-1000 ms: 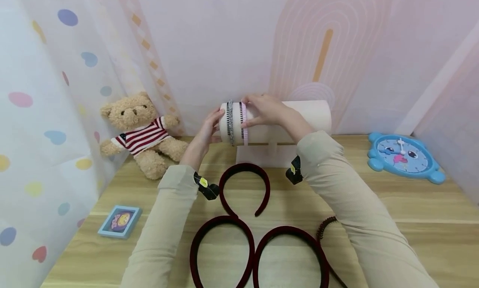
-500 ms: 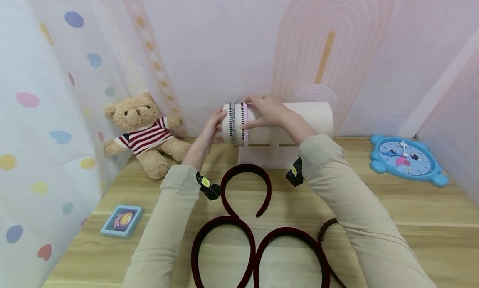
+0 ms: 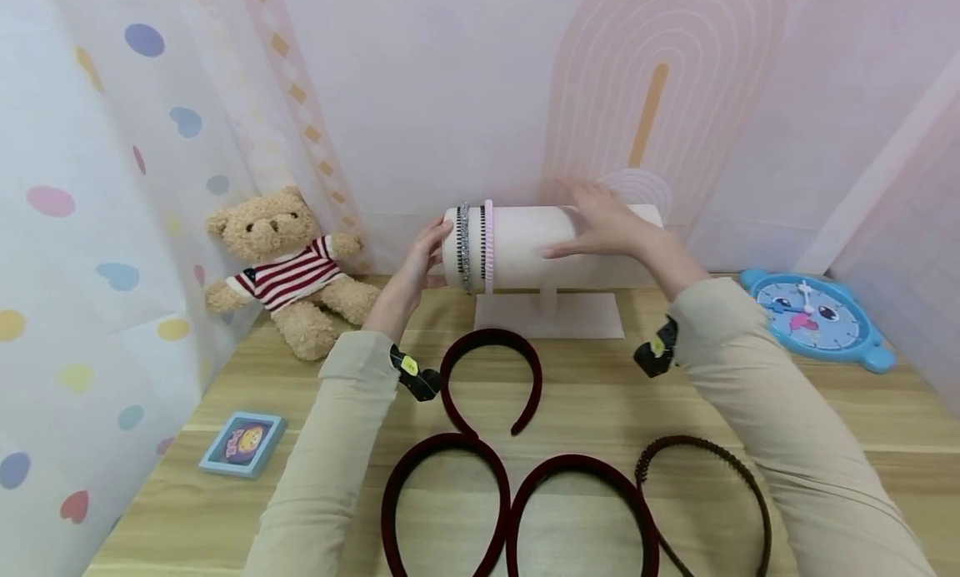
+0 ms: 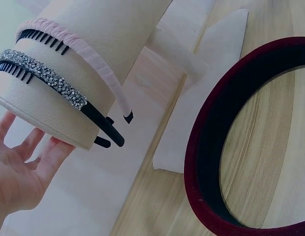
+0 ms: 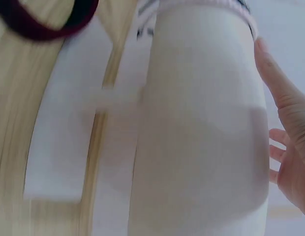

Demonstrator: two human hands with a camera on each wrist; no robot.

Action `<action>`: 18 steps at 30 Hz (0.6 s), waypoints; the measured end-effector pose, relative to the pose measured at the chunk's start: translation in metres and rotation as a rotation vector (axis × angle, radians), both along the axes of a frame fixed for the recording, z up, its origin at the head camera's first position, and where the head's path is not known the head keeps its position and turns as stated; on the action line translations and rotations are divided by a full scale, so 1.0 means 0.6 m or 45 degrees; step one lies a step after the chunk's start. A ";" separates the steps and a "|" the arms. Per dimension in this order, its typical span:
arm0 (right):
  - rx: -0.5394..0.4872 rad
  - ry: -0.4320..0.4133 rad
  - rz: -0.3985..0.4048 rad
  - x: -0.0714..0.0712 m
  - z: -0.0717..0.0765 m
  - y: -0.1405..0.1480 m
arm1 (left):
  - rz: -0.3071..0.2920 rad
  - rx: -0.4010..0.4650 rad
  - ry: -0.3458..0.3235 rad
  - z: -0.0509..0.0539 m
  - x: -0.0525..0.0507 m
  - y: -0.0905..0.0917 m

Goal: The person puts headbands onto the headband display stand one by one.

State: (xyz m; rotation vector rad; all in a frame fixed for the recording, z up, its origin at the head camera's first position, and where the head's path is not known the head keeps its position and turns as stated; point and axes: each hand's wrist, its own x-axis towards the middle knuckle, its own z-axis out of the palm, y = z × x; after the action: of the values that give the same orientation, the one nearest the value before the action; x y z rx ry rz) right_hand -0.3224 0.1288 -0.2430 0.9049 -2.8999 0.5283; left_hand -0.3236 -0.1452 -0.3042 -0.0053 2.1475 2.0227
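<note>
A cream cylindrical headband stand [image 3: 525, 264] lies sideways on a post with a flat base. Around its left end sit a silver glittery headband [image 3: 464, 248] and, to its right, a pink headband [image 3: 489, 245]; both have black comb teeth. My left hand [image 3: 408, 281] touches the stand's left end, its fingers spread and fairly straight in the left wrist view. At the stand's right half, my right hand [image 3: 603, 221] is spread and holds nothing. Some of its fingers are behind the cylinder in the right wrist view.
Three dark red headbands [image 3: 537, 368] and a thin brown one [image 3: 757, 485] lie on the wooden table. A teddy bear [image 3: 277, 260] sits at back left, a small blue frame [image 3: 243, 445] in front of it. A blue clock [image 3: 817, 314] lies at right.
My right hand has let go of the pink headband and moved right along the stand, fingers spreading. The left hand stays at the stand's left end.
</note>
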 end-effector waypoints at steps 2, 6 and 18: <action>-0.026 0.013 -0.022 0.001 -0.003 0.036 | 0.001 0.002 -0.001 0.000 -0.001 -0.002; -0.040 -0.035 -0.095 0.010 -0.014 0.100 | 0.004 0.003 -0.006 -0.001 0.000 -0.009; 0.168 -0.480 -0.161 0.047 -0.109 0.180 | 0.019 -0.005 0.001 0.004 0.003 -0.021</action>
State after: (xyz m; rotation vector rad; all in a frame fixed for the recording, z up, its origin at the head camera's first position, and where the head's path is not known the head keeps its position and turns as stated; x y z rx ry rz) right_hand -0.2943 0.2366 -0.3083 0.6913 -3.3388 0.5557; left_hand -0.3219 -0.1579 -0.3017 -0.0216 2.1579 2.0269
